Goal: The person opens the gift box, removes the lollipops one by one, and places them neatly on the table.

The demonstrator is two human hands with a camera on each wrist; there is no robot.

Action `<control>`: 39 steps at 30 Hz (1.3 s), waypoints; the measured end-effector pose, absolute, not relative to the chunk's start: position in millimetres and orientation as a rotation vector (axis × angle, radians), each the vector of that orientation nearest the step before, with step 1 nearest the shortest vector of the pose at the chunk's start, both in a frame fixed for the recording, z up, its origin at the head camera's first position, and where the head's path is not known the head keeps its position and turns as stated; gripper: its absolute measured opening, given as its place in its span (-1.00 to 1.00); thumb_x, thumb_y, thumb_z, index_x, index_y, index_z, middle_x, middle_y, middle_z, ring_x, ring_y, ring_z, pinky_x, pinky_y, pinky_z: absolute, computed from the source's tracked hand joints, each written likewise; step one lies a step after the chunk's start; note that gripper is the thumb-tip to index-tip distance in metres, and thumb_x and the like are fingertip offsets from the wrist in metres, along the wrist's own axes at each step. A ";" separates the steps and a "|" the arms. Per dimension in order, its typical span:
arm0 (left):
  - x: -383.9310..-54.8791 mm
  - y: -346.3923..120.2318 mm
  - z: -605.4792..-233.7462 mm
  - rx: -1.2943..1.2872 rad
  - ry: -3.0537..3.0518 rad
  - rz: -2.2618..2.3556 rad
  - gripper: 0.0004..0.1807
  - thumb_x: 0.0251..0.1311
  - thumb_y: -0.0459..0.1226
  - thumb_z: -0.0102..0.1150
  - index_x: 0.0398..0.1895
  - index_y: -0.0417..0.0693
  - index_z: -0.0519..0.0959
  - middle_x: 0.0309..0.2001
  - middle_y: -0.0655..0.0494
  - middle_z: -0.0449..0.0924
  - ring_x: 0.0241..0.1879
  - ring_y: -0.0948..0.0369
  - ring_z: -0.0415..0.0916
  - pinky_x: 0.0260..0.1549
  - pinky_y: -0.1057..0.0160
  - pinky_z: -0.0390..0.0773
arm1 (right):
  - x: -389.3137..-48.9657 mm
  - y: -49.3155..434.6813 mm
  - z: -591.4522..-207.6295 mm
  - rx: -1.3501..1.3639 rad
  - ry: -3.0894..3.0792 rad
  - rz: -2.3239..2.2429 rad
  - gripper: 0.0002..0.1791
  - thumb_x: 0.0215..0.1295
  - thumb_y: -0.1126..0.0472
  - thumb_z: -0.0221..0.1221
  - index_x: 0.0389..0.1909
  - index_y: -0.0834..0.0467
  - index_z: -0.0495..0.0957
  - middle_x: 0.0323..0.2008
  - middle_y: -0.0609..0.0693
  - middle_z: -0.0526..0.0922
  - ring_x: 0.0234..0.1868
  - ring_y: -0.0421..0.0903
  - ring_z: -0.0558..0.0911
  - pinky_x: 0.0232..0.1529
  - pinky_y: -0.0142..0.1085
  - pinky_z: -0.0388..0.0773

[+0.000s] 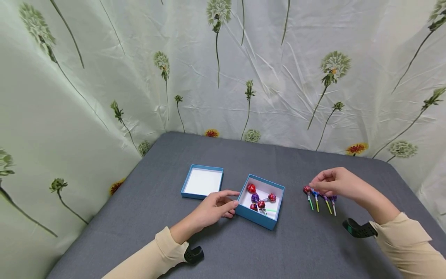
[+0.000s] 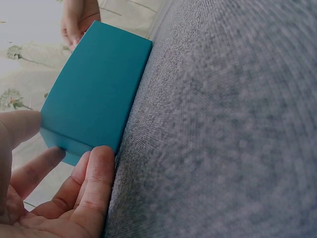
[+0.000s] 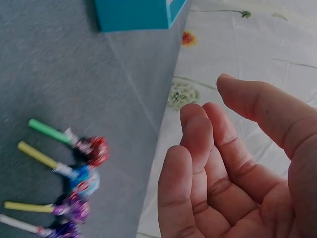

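Observation:
A blue box (image 1: 257, 217) with a white inside stands on the table and holds several lollipops (image 1: 255, 198) in red and purple wrappers. My left hand (image 1: 212, 211) is at the box's left corner, its fingertips touching the blue wall (image 2: 94, 94). To the right, several more lollipops (image 1: 316, 199) lie side by side, sticks toward me; red, blue and purple heads show in the right wrist view (image 3: 81, 179). Above their heads is my right hand (image 1: 331, 182), fingers loosely bent. The right wrist view shows a gap between thumb and fingers, with nothing held.
The box lid (image 1: 203, 181), white inside with a blue rim, lies inside-up left of and behind the box. A grey cloth covers the table (image 1: 240, 255). Behind and to the left hangs a pale curtain (image 1: 271, 77) printed with dandelions.

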State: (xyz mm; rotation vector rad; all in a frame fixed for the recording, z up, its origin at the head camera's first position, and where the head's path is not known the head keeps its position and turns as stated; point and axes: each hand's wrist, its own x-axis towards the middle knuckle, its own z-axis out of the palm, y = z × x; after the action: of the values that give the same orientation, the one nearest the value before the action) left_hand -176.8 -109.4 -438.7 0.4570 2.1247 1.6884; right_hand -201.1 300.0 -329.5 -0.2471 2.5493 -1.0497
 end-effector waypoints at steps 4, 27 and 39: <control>-177.2 -109.2 -440.0 0.460 2.124 1.693 -0.50 0.58 -0.09 0.22 0.46 -0.05 0.54 -0.08 -0.03 0.73 -0.16 0.19 0.72 -0.05 0.22 0.81 | -205.4 290.3 -324.1 -0.276 2.501 -1.082 -0.62 0.56 0.07 0.27 0.07 0.34 0.68 -0.30 -0.12 0.73 -0.32 -0.27 0.59 -0.24 -0.37 0.66; -176.8 -109.5 -437.1 0.477 2.114 1.696 -0.50 0.59 -0.10 0.21 0.46 -0.09 0.53 -0.07 -0.07 0.73 -0.17 0.20 0.72 -0.08 0.26 0.81 | -227.4 205.2 -308.5 -0.478 2.302 -0.935 -0.67 0.52 0.11 0.32 0.01 0.32 0.76 -0.35 -0.09 0.71 -0.24 -0.15 0.59 -0.19 -0.34 0.67; -177.3 -109.5 -438.5 0.471 2.115 1.693 -0.49 0.58 -0.09 0.21 0.47 -0.07 0.53 -0.08 -0.05 0.73 -0.17 0.20 0.72 -0.08 0.26 0.80 | -237.5 181.4 -317.8 -0.459 2.098 -0.863 -0.73 0.51 0.20 0.31 -0.04 0.37 0.74 -0.33 -0.09 0.75 -0.26 -0.22 0.64 -0.13 -0.40 0.72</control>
State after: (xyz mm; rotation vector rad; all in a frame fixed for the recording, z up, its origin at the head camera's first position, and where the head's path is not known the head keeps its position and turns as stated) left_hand -177.3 -109.5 -438.5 0.4713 2.1147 1.6932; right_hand -237.5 181.4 -317.8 -0.4589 2.0975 -0.8628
